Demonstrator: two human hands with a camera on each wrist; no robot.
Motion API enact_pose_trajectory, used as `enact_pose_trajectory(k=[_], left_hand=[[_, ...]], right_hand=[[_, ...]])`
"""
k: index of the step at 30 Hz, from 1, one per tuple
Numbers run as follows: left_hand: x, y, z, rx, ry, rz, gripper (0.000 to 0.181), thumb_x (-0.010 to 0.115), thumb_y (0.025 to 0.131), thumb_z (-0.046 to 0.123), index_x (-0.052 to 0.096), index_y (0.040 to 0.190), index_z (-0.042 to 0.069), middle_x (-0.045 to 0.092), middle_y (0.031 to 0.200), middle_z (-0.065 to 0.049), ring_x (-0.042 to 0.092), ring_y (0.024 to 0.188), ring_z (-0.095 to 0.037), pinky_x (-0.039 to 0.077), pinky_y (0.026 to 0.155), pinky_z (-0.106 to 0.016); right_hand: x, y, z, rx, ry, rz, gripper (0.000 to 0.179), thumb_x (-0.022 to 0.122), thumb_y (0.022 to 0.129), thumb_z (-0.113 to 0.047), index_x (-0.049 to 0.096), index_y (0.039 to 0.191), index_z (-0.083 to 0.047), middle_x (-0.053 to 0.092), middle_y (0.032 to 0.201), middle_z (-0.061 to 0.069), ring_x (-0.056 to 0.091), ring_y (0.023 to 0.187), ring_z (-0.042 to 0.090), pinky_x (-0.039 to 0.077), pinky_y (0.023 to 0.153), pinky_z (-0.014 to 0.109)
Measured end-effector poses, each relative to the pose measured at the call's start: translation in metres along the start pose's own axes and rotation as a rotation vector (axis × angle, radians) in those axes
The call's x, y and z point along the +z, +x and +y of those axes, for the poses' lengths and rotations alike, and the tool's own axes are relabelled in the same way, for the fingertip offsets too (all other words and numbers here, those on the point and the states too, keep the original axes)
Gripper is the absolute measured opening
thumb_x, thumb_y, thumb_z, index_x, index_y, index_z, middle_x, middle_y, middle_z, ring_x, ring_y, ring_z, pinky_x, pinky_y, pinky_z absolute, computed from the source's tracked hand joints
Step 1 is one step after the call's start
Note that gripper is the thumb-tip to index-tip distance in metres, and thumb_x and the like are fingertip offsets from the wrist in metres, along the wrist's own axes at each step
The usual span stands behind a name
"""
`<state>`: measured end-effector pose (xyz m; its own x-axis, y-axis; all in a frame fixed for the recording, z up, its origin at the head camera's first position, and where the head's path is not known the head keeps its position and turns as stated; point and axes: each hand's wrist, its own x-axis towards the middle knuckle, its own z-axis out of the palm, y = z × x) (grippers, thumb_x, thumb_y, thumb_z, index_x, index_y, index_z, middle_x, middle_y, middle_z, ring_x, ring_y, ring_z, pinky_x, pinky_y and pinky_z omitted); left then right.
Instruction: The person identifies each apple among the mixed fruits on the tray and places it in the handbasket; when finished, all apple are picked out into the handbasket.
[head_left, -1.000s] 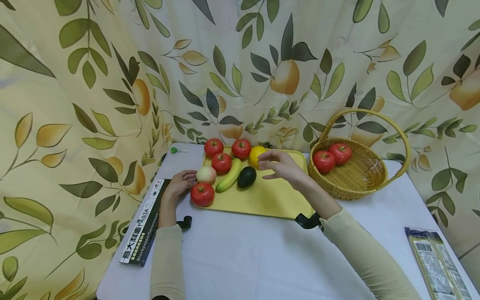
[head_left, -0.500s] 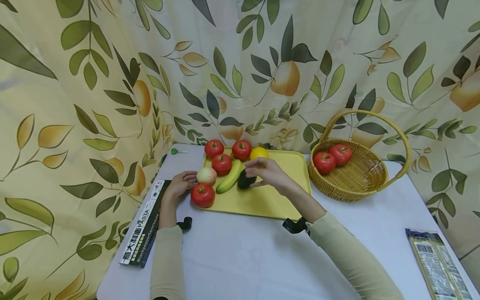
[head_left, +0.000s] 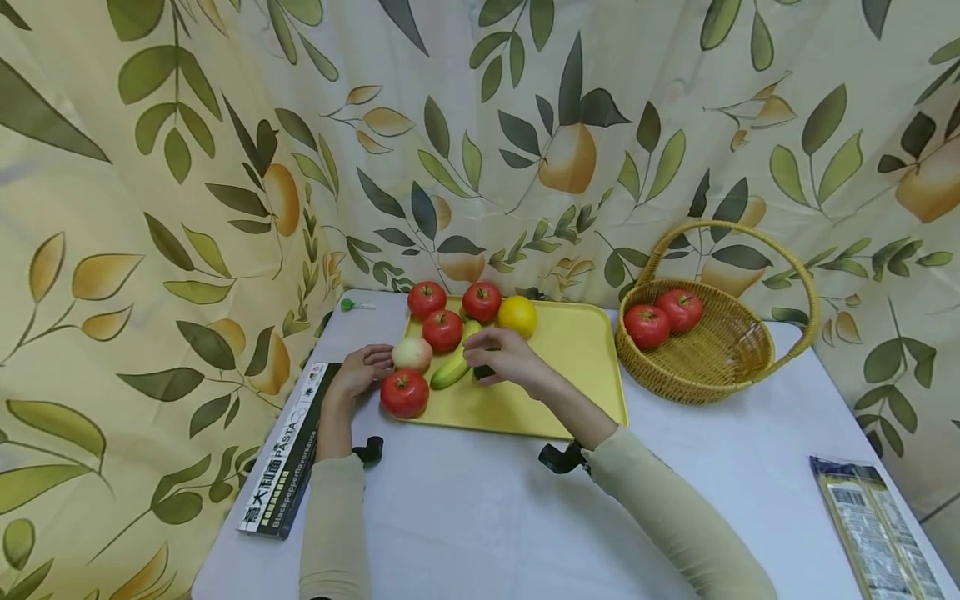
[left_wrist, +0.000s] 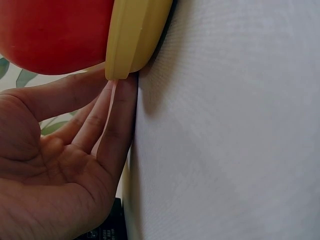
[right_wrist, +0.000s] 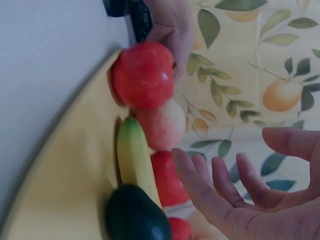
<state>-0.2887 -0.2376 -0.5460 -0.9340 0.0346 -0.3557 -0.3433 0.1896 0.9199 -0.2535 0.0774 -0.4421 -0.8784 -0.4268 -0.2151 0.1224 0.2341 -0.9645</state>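
Observation:
My left hand (head_left: 363, 371) rests at the left edge of the yellow tray (head_left: 577, 358), beside a pale pink peach (head_left: 412, 354) and a red round fruit (head_left: 405, 393). In the left wrist view its fingers (left_wrist: 117, 115) reach out nearly straight to the tray's rim. Above the tray, my right hand (head_left: 513, 362) hovers over the avocado (right_wrist: 136, 215) and the banana (head_left: 450, 371), partly hiding both in the head view. Its fingers are spread and loosely bent, with nothing between them in the right wrist view. More red fruits (head_left: 442, 331) and a yellow round fruit (head_left: 517, 317) sit at the tray's back left.
A wicker basket (head_left: 697, 379) with a tall handle stands right of the tray, holding two red fruits (head_left: 647, 326). A pasta box (head_left: 288, 454) lies at the left and a flat packet (head_left: 873, 525) at the right. A small green-headed item (head_left: 348, 305) lies behind.
My right hand has moved left across the tray, from beside the yellow fruit to over the avocado and banana. The left hand stays where it was; the fruits have not visibly moved.

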Motion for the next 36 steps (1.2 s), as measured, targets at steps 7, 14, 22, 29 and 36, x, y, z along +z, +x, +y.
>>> enact_pose_trajectory(k=[7,14,22,29,36], left_hand=[[-0.003,0.0,0.0,-0.006,-0.002,-0.001,0.063,0.058,0.093,-0.011,0.048,0.153,0.007,0.057,0.15,-0.016,0.055,0.137,-0.03,0.051,0.101,-0.037],[-0.003,0.001,0.001,0.014,-0.001,-0.012,0.062,0.056,0.093,-0.012,0.049,0.152,0.006,0.056,0.15,-0.018,0.055,0.138,-0.03,0.054,0.092,-0.029],[-0.001,0.0,0.0,0.025,-0.009,-0.018,0.062,0.06,0.093,-0.012,0.048,0.152,0.004,0.055,0.151,-0.019,0.053,0.14,-0.032,0.054,0.086,-0.025],[-0.001,-0.002,0.0,0.029,-0.001,-0.018,0.061,0.058,0.094,-0.012,0.048,0.152,0.003,0.055,0.151,-0.019,0.053,0.14,-0.032,0.052,0.09,-0.027],[-0.003,-0.001,0.002,0.022,-0.013,-0.012,0.062,0.062,0.092,-0.012,0.05,0.151,0.005,0.056,0.15,-0.018,0.054,0.139,-0.029,0.052,0.083,-0.022]], right_hand=[[0.022,0.012,0.008,0.006,-0.035,-0.038,0.031,0.066,0.102,-0.017,0.063,0.13,-0.003,0.066,0.124,0.014,0.061,0.121,0.043,0.061,0.087,0.048],[0.04,0.024,0.011,-0.001,-0.033,-0.049,0.04,0.068,0.101,-0.019,0.061,0.135,0.001,0.063,0.13,0.016,0.06,0.125,0.046,0.059,0.089,0.054],[0.056,0.04,0.022,-0.003,-0.039,-0.028,0.038,0.072,0.099,-0.021,0.064,0.131,-0.002,0.067,0.128,0.012,0.065,0.118,0.044,0.062,0.084,0.05],[0.068,0.046,0.026,0.006,-0.045,-0.026,0.035,0.073,0.099,-0.022,0.065,0.13,-0.006,0.065,0.131,0.011,0.065,0.117,0.038,0.061,0.085,0.051],[0.082,0.056,0.029,0.009,-0.077,0.01,0.036,0.075,0.097,-0.021,0.066,0.129,-0.009,0.064,0.124,0.008,0.066,0.103,0.028,0.063,0.08,0.049]])
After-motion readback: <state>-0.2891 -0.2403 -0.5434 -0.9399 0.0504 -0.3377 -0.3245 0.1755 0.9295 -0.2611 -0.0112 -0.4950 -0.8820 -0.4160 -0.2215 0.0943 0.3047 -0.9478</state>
